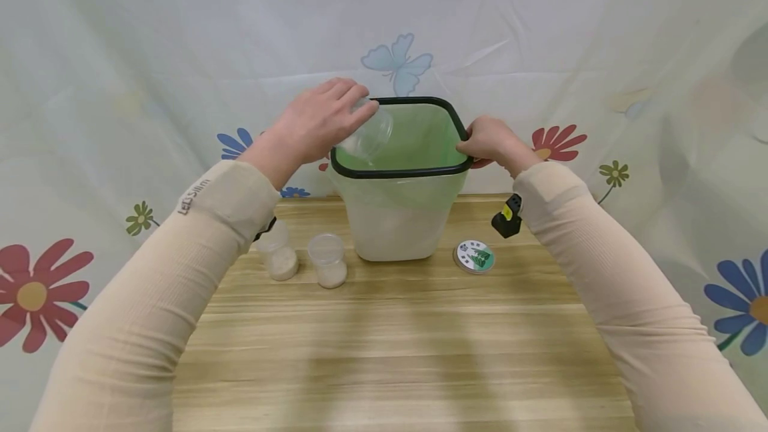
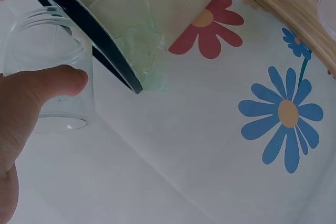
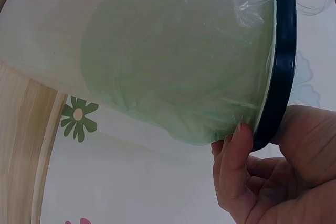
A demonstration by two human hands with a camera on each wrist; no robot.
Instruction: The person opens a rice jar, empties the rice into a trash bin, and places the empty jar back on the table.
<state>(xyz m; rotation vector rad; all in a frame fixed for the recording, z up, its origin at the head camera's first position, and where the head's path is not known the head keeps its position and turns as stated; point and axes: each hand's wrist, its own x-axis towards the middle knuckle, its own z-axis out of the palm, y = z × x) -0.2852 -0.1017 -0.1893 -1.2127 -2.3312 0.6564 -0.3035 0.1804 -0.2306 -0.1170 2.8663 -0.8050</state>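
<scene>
A clear plastic jar (image 1: 373, 137) is in my left hand (image 1: 315, 120), tilted on its side at the left part of the bin's mouth. In the left wrist view the thumb (image 2: 58, 82) presses along the jar's side, and that jar looks clear inside. My right hand (image 1: 493, 141) grips the right side of the black rim (image 1: 408, 173). The white trash bin (image 1: 396, 229) stands upright on the table, lined with a thin green bag (image 1: 417, 135). In the right wrist view the bag (image 3: 173, 77) folds over the outside below the rim, where the fingertips touch it.
Two clear jars, a left jar (image 1: 281, 262) and a right jar (image 1: 329, 265), stand left of the bin with pale contents low inside. A round lid (image 1: 475, 257) with a green print lies right of it. Behind the wooden table (image 1: 390, 352) hangs a flowered cloth (image 1: 240, 32).
</scene>
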